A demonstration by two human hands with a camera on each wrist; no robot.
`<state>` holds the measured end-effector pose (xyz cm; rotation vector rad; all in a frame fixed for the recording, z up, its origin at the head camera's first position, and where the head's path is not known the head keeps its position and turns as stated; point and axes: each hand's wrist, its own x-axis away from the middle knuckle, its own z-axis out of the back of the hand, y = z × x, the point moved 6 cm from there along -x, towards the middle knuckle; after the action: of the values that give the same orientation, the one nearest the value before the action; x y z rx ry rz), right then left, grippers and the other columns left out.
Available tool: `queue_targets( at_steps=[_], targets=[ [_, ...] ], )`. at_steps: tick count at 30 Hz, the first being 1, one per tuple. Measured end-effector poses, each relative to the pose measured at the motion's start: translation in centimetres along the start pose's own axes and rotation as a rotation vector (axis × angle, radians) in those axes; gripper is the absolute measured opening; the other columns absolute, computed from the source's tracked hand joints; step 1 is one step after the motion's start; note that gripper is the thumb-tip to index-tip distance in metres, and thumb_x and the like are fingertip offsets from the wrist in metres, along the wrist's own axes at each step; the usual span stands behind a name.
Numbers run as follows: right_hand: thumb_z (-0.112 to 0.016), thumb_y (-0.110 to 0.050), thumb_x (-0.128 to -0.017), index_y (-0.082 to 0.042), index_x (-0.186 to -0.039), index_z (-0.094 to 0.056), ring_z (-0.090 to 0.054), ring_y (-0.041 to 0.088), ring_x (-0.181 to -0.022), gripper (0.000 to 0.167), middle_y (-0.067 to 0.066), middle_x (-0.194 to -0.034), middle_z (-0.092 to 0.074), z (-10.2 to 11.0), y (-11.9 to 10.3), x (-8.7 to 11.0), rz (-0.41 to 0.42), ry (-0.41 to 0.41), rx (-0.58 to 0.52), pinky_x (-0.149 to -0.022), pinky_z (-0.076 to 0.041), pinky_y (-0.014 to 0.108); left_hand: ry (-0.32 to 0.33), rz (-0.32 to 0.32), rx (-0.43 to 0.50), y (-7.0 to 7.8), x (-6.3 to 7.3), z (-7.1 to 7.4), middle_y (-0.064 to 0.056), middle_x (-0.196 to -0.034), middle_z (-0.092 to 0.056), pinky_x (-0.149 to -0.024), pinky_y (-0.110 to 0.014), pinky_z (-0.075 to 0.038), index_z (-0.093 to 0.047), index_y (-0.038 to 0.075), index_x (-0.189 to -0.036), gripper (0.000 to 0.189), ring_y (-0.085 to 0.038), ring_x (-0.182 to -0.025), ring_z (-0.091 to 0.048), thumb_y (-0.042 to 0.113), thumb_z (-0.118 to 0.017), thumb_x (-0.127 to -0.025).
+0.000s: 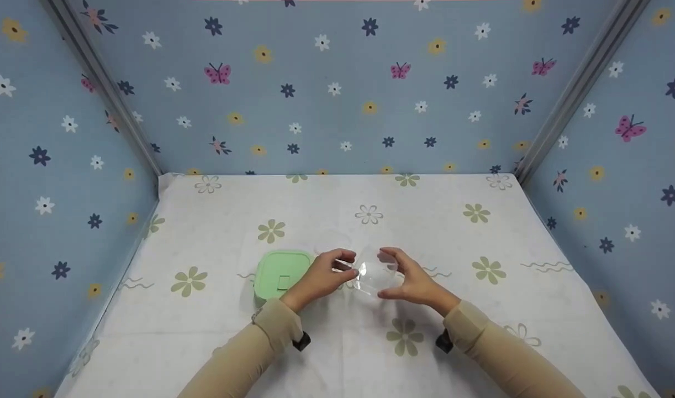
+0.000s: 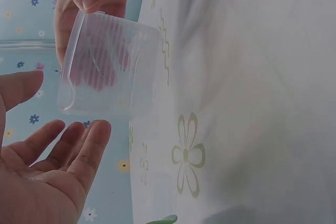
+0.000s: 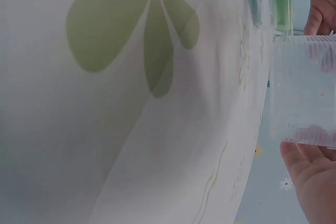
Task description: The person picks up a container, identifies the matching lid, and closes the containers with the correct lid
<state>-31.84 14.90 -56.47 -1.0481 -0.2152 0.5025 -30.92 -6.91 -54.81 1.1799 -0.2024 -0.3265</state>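
Note:
A clear plastic container [image 1: 373,275] is held above the cloth, tilted, between both hands. My right hand [image 1: 417,282] grips it by one side; in the left wrist view the right thumb [image 2: 90,2] lies on its rim and the fingers show through the ribbed wall. My left hand [image 1: 326,273] is spread beside the opposite side, and the left wrist view shows a small gap between its fingertips and the container. Just left of the left hand sits a food box with a green lid [image 1: 282,271], partly covered by the left wrist.
A faint transparent flat piece [image 1: 333,239] lies on the cloth behind the left hand; its kind is unclear. White floral cloth [image 1: 404,221] covers the table. Blue patterned walls [image 1: 337,83] stand at the back and both sides.

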Motion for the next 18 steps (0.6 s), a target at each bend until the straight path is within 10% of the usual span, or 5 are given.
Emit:
queue_targets(
  at_steps=[18],
  targets=[
    [-0.095,-0.01,-0.077,-0.002,-0.161,-0.044,-0.051,0.047,-0.145,0.098,0.032,-0.157,-0.05,-0.5,1.0,-0.1,0.026,-0.073,-0.032,-0.123,-0.04,0.068,0.035,0.076,0.117,-1.1,-0.3,-1.5,-0.033,-0.118,-0.066,-0.076,-0.03,-0.066,-0.063,-0.016,-0.131,0.041,-0.011,-0.083,-0.065,-0.003,-0.07,-0.093]
  ],
)
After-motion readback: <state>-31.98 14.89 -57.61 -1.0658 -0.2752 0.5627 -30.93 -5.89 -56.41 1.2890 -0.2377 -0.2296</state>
